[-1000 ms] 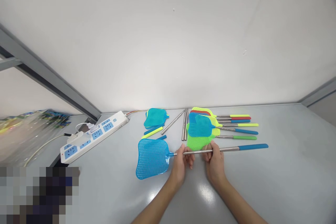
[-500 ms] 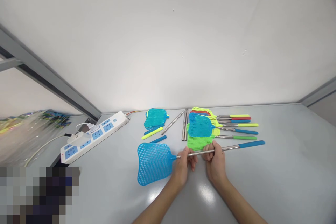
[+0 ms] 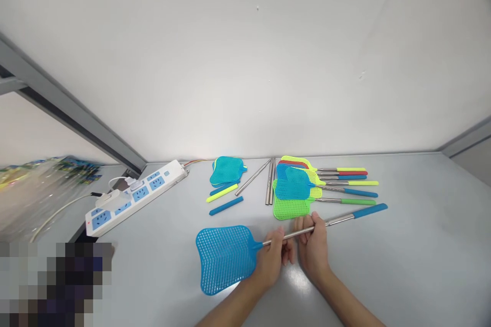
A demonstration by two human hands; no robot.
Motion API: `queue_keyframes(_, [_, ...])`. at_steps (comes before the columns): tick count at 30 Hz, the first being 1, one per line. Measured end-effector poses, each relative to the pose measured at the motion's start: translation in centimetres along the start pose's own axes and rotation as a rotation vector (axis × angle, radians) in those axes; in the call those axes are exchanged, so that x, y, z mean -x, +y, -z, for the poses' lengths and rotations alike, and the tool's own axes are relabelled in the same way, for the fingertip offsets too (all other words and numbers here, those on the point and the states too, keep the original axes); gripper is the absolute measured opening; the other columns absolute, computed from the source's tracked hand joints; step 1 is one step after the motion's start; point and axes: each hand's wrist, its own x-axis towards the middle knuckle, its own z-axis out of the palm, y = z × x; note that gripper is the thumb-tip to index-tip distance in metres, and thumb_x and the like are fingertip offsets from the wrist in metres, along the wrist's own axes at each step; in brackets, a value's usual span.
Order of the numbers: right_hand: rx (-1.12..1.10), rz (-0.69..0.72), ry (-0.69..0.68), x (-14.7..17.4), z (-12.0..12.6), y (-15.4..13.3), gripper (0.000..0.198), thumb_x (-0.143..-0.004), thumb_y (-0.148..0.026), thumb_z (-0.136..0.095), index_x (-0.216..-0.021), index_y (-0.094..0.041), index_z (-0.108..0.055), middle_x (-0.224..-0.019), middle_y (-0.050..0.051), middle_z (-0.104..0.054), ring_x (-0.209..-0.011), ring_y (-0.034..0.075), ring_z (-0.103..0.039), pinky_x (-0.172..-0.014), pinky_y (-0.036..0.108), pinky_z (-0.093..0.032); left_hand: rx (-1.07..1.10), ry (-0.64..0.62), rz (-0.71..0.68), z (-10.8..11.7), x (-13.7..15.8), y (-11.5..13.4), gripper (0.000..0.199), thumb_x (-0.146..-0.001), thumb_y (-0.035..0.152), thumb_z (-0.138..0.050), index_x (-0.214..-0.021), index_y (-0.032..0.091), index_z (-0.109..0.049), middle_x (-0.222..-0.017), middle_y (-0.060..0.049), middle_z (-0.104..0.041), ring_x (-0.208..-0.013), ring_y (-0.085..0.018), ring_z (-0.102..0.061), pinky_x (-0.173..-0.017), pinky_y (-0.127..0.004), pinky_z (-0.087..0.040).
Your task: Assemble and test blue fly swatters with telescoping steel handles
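A blue fly swatter (image 3: 227,258) with a metal telescopic rod and a blue grip lies across both hands, its perforated head to the left. My left hand (image 3: 273,256) is closed round the rod close to the head. Further along, my right hand (image 3: 313,242) grips the same rod nearer the blue grip. Just beyond the hands rests a pile of fly swatters (image 3: 293,184) in blue, green, yellow and red, their handles pointing right. Bare metal rods (image 3: 269,181) lie to the left of that pile.
At the back left sit stacked swatter heads (image 3: 227,171), with a yellow grip (image 3: 221,193) and a blue grip (image 3: 226,206) in front. A white power strip (image 3: 136,199) with plugs and cables stands further left, beside clear plastic packaging (image 3: 42,199). A wall (image 3: 268,61) rises behind the table.
The held swatter's head has come down toward me and tilted more, with my left hand moving down and slightly right. A blue grip behind it is now fully uncovered. My right hand barely shifts.
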Motion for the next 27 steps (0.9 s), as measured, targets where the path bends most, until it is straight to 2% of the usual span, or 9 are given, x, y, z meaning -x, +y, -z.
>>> queue_keyframes(8, [-0.052,-0.067,-0.058,0.9,0.0,1.6,0.041,-0.083,-0.036,-0.031,-0.047,-0.021,-0.02,-0.038,-0.006,-0.024,-0.035,0.009,-0.026,-0.037,0.025,-0.026,-0.036,0.035,-0.021,-0.1,0.1,-0.9,0.056,-0.082,0.05,-0.021,-0.04,0.019,-0.041,-0.039,0.0,-0.037,-0.041,-0.011,-0.034,-0.049,-0.026,-0.027])
queue_keyframes(11, [-0.083,-0.078,-0.041,1.0,-0.1,1.5,0.042,-0.082,-0.037,-0.034,-0.046,-0.021,-0.02,-0.037,-0.007,-0.023,-0.033,0.008,-0.025,-0.035,0.025,-0.026,-0.03,0.036,-0.007,-0.1,0.0,-0.8,0.057,-0.081,0.052,-0.021,-0.039,0.019,-0.042,-0.038,0.0,-0.037,-0.041,-0.011,-0.034,-0.048,-0.026,-0.026])
queue_keyframes(15, [-0.059,-0.09,-0.088,0.9,-0.2,1.1,0.042,-0.083,-0.037,-0.031,-0.046,-0.021,-0.021,-0.036,-0.007,-0.025,-0.029,0.008,-0.025,-0.031,0.024,-0.021,-0.019,0.078,0.02,-0.5,-0.2,-0.5,0.057,-0.077,0.058,-0.026,-0.039,0.019,-0.042,-0.036,0.001,-0.036,-0.039,-0.011,-0.034,-0.045,-0.025,-0.025])
queue_keyframes(22, [-0.043,-0.12,-0.148,0.6,0.0,0.9,0.042,-0.084,-0.036,-0.028,-0.045,-0.021,-0.03,-0.034,-0.006,-0.032,-0.025,0.008,-0.027,-0.029,0.023,-0.022,0.029,0.162,0.09,-0.9,-0.4,-0.5,0.054,-0.072,0.064,-0.03,-0.044,0.019,-0.042,-0.034,0.003,-0.037,-0.035,-0.01,-0.033,-0.041,-0.024,-0.026])
queue_keyframes(27, [-0.024,-0.157,-0.157,0.5,0.0,0.6,0.043,-0.084,-0.037,-0.028,-0.045,-0.02,-0.033,-0.035,-0.005,-0.034,-0.026,0.008,-0.031,-0.028,0.022,-0.022,0.045,0.167,0.119,-0.9,-0.5,-0.2,0.055,-0.071,0.067,-0.028,-0.046,0.02,-0.04,-0.034,0.003,-0.036,-0.033,-0.009,-0.033,-0.039,-0.024,-0.026])
